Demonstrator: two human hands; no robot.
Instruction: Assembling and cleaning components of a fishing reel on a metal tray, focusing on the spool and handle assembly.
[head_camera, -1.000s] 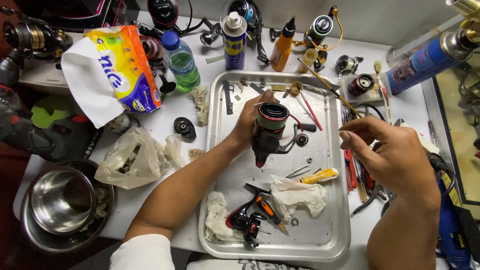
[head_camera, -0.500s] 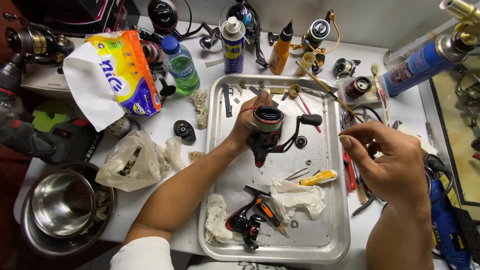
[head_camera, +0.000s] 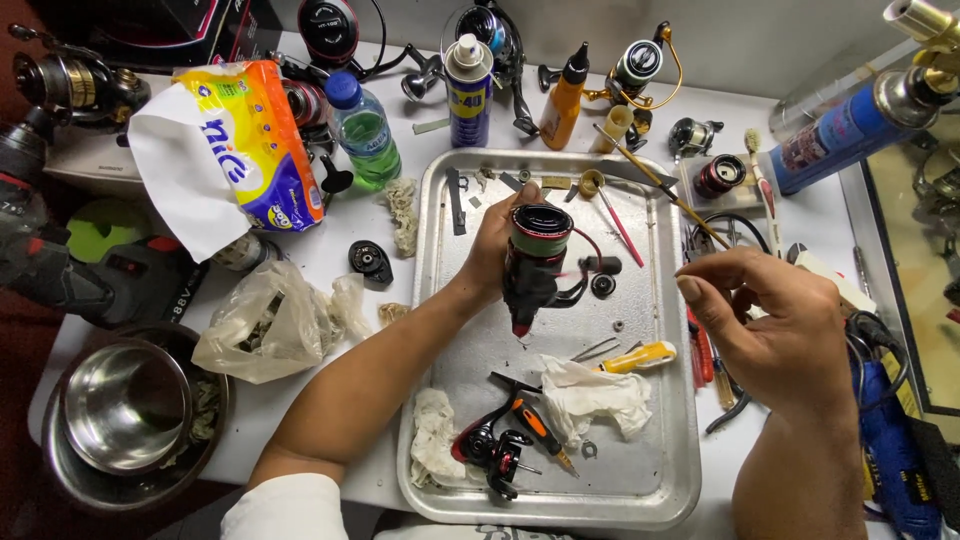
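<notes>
Left hand (head_camera: 497, 250) grip closed around black fishing reel (head_camera: 532, 268), held upright over metal tray (head_camera: 655, 478) mid-bench. Right hand (head_camera: 765, 325) grip loose, fingers curled, empty, hovering right of tray. Tray holds rags, orange screwdriver (head_camera: 536, 425), yellow-handled tool (head_camera: 636, 357), small parts. Far: spray can (head_camera: 468, 92), green bottle (head_camera: 364, 132). Left: steel bowl (head_camera: 125, 405).
</notes>
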